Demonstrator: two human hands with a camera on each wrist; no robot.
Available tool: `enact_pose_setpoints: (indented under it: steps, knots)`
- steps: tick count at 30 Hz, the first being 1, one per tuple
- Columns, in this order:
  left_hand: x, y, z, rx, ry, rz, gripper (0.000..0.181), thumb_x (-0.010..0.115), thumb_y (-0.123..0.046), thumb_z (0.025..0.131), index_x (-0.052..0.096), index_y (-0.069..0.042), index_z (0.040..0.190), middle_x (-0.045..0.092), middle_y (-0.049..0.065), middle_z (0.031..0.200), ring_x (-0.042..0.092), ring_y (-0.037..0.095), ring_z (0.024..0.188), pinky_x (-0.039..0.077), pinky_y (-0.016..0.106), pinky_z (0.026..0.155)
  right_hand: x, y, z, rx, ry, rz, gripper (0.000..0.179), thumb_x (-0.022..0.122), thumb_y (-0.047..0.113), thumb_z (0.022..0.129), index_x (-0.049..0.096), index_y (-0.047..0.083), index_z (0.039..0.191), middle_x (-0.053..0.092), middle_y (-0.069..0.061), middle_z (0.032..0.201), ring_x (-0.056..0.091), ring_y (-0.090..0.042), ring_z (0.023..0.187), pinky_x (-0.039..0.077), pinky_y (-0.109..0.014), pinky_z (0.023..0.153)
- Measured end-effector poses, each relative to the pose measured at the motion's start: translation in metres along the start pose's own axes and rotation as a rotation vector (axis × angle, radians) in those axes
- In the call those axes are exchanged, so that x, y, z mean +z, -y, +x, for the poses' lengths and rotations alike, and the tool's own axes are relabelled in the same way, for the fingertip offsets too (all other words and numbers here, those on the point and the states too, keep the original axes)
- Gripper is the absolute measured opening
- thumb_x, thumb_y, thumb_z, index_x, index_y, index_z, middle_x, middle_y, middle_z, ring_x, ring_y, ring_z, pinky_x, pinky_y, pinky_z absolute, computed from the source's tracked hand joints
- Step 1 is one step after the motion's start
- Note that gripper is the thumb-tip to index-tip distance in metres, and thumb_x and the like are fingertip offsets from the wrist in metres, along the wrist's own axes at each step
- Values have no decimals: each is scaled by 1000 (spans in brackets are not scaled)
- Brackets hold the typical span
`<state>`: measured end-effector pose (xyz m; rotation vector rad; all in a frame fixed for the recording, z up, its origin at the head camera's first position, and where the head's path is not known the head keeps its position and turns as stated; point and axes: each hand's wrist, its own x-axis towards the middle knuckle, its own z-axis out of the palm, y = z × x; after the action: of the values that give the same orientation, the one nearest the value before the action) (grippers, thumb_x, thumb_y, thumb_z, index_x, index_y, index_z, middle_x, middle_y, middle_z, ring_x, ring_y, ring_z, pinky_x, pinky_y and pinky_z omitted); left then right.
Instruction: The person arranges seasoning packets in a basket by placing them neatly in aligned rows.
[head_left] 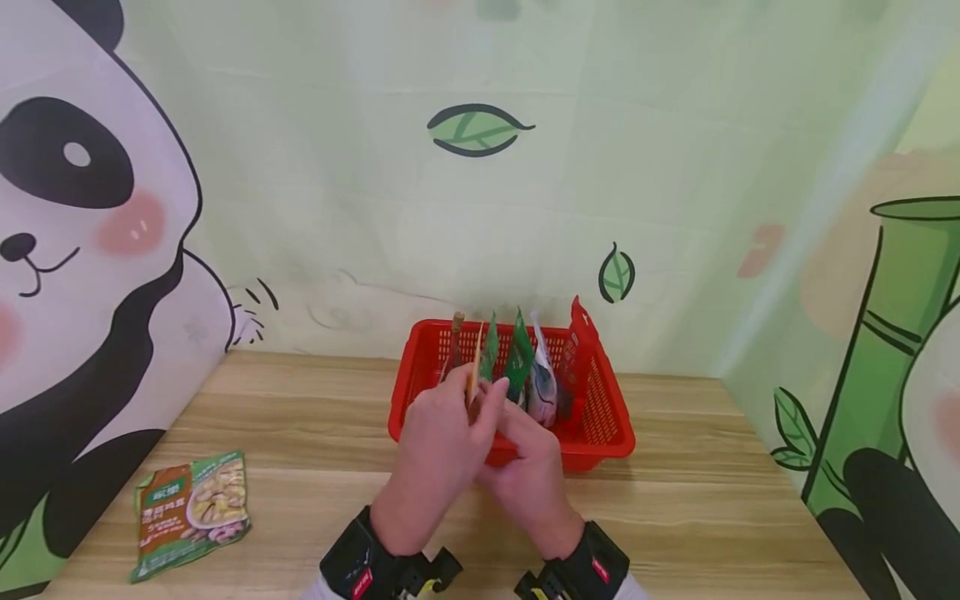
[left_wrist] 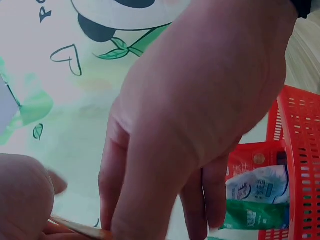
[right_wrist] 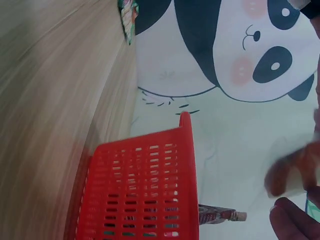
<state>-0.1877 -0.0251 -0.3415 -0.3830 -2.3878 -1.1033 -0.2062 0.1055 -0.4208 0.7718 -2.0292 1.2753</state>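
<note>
A thin packet [head_left: 476, 367], edge-on with an orange-tan rim, stands upright between the two hands over the basket's near side. My left hand [head_left: 442, 442] pinches it from the left. Close against that hand, my right hand [head_left: 531, 467] grips the packet lower down. In the left wrist view, the packet's edge [left_wrist: 80, 228] runs between both hands; its printed face is hidden. Just beyond them, the red basket [head_left: 617, 417] holds green packets [head_left: 519, 354], a white packet [head_left: 542, 383], a red packet [head_left: 581, 350] and a slim item with a cork-like top [head_left: 457, 323].
A green and brown food packet [head_left: 191, 515] lies flat on the wooden table [head_left: 315, 467] at the left. Behind the basket hangs a pale green printed backdrop [head_left: 337, 208] with pandas, leaves and bamboo, meeting the table's back edge.
</note>
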Motion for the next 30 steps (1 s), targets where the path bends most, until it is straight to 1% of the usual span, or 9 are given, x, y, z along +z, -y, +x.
enact_pose_setpoints:
  steps: [3, 6, 8, 10, 14, 16, 19, 22, 30]
  knots:
    - [-2, 5, 2, 63, -27, 59, 26, 65, -27, 101, 68, -1, 105, 75, 9, 78, 73, 20, 66, 61, 28, 65, -5, 2, 3, 11, 87, -57, 66, 87, 22, 82, 61, 17, 142, 62, -2, 145, 60, -21, 134, 52, -37, 103]
    - [-3, 12, 5, 67, -9, 96, 24, 63, -23, 102, 70, 0, 106, 78, 12, 86, 77, 25, 76, 63, 35, 70, -14, 1, 6, 62, 190, -78, 69, 85, 30, 84, 56, 25, 147, 58, 5, 148, 58, -17, 137, 53, -39, 103]
    - [-3, 16, 8, 47, 22, 121, 23, 61, -23, 103, 69, -1, 102, 78, 12, 85, 78, 27, 78, 63, 38, 72, -23, -3, 8, 114, 260, -86, 67, 85, 34, 85, 57, 29, 146, 59, 10, 147, 59, -14, 135, 54, -39, 102]
    - [-5, 20, 10, 8, 60, 128, 24, 58, -23, 105, 67, -2, 97, 76, 11, 79, 76, 25, 73, 63, 37, 70, -33, -8, 10, 170, 322, -119, 62, 84, 38, 84, 61, 33, 142, 62, 15, 142, 61, -11, 131, 56, -37, 101]
    - [-9, 29, 18, -67, 96, 112, 28, 55, -22, 106, 64, -3, 88, 68, 8, 67, 70, 21, 61, 62, 31, 62, -51, -21, 12, 239, 396, -280, 49, 86, 41, 82, 73, 30, 128, 72, 14, 127, 67, -10, 119, 58, -38, 98]
    - [-12, 35, 23, -96, 97, 119, 31, 54, -21, 107, 61, -4, 81, 61, 7, 61, 63, 18, 54, 57, 26, 56, -59, -27, 12, 265, 416, -368, 45, 88, 40, 80, 77, 27, 121, 76, 11, 119, 69, -12, 113, 59, -38, 96]
    - [-18, 43, 32, -129, 99, 141, 38, 51, -21, 108, 55, -7, 73, 51, 5, 56, 50, 16, 48, 43, 22, 47, -69, -37, 13, 301, 451, -467, 44, 89, 39, 78, 78, 23, 117, 78, 8, 110, 70, -14, 105, 60, -40, 93]
    - [-24, 51, 39, -139, 105, 155, 40, 46, -20, 109, 50, -7, 71, 45, 6, 56, 45, 17, 48, 35, 24, 46, -76, -47, 14, 351, 511, -496, 45, 90, 40, 77, 79, 21, 116, 78, 9, 105, 69, -13, 97, 60, -38, 88]
    - [-36, 66, 56, -169, 113, 144, 40, 41, -22, 110, 52, -5, 75, 48, 8, 61, 52, 21, 54, 41, 25, 48, -88, -68, 11, 528, 661, -503, 45, 90, 50, 73, 81, 19, 104, 75, 12, 84, 61, -10, 80, 55, -29, 73]
